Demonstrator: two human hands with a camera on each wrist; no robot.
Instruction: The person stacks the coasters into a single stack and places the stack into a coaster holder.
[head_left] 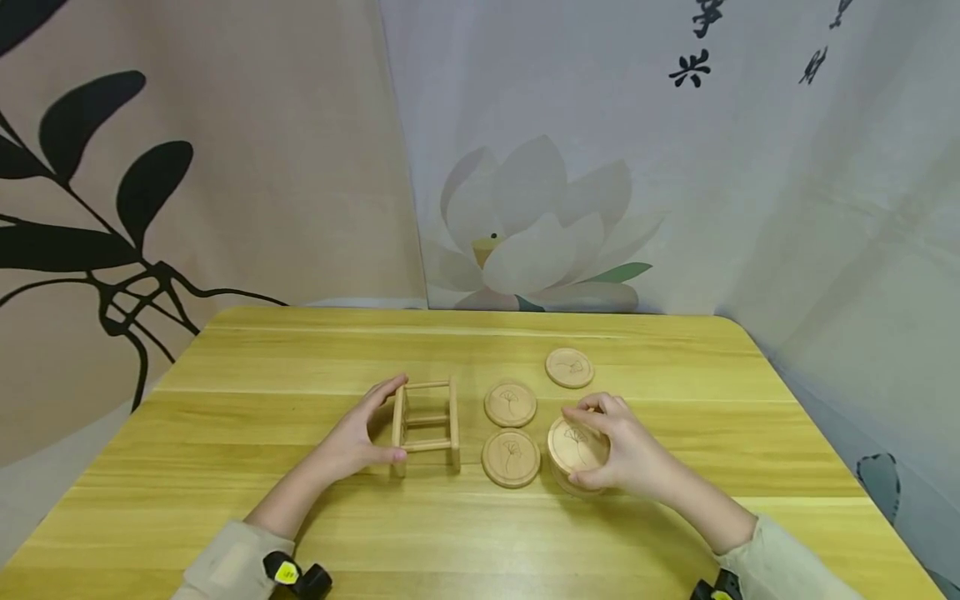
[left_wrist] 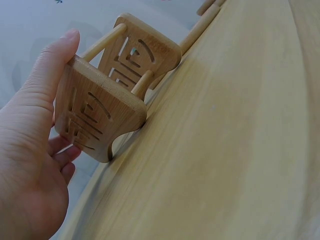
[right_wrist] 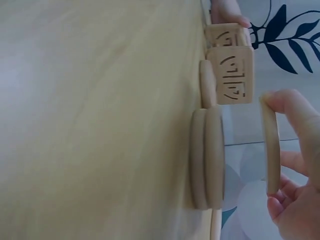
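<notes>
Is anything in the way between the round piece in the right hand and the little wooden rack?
Yes: a near disc and a far disc lie flat on the table between the held disc and the rack. The held disc is raised, so it could probably pass over them.

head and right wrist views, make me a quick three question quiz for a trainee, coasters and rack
1. True or false: the held coaster in the right hand is touching the coaster stack.

2. Besides the stack and the held coaster, how many loose coasters show in the head view?
a) two
b) three
c) five

3. What is the left hand gripping?

Key:
1. False; the right wrist view shows a gap between them.
2. b
3. The wooden rack, by one end panel.
</notes>
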